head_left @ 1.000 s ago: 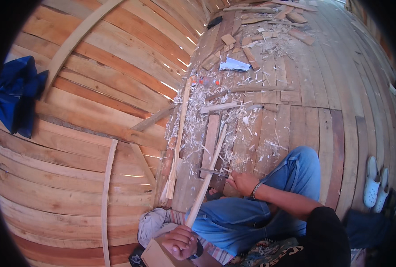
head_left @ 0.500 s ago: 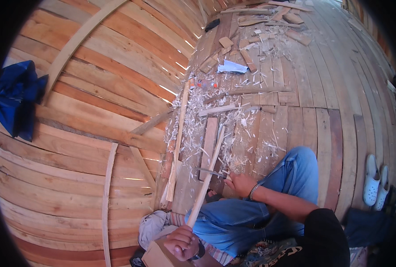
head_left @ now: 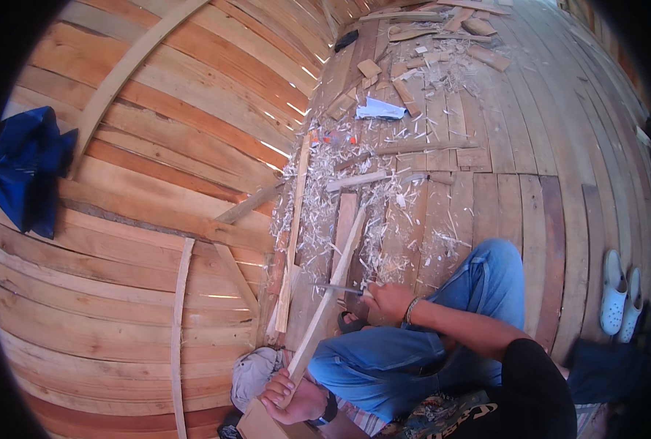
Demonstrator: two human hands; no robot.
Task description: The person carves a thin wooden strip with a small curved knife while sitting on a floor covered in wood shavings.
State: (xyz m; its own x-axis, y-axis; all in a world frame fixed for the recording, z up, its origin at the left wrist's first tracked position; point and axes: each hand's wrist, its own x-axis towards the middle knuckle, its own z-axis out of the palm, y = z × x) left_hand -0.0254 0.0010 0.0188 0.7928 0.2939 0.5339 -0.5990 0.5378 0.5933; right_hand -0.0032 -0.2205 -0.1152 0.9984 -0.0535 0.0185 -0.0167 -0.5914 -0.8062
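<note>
My left hand [head_left: 292, 399] is closed around the near end of a long pale wooden stick [head_left: 312, 334]. The stick slants up and away from me, its far end over the shavings. In my right fist [head_left: 390, 301] is a knife [head_left: 347, 289], its handle mostly hidden by the fingers. The narrow blade points left and lies across the middle of the stick; whether it bites into the wood I cannot tell. A reddish board [head_left: 346, 212] lies on the floor just beyond the blade, partly behind the stick.
Curled wood shavings [head_left: 311, 192] cover the floor ahead. A long strip [head_left: 298, 234] lies by the plank wall [head_left: 113, 293] on the left. Beyond are a white folded piece [head_left: 380, 109] and wood offcuts [head_left: 479, 26]. Pale clogs [head_left: 613, 296] stand at right; a grey cloth [head_left: 254, 373] sits near my left hand.
My left hand has shifted left and slightly up, tilting the stick further. The knife has moved a little left along with my right hand, and its blade lies more level.
</note>
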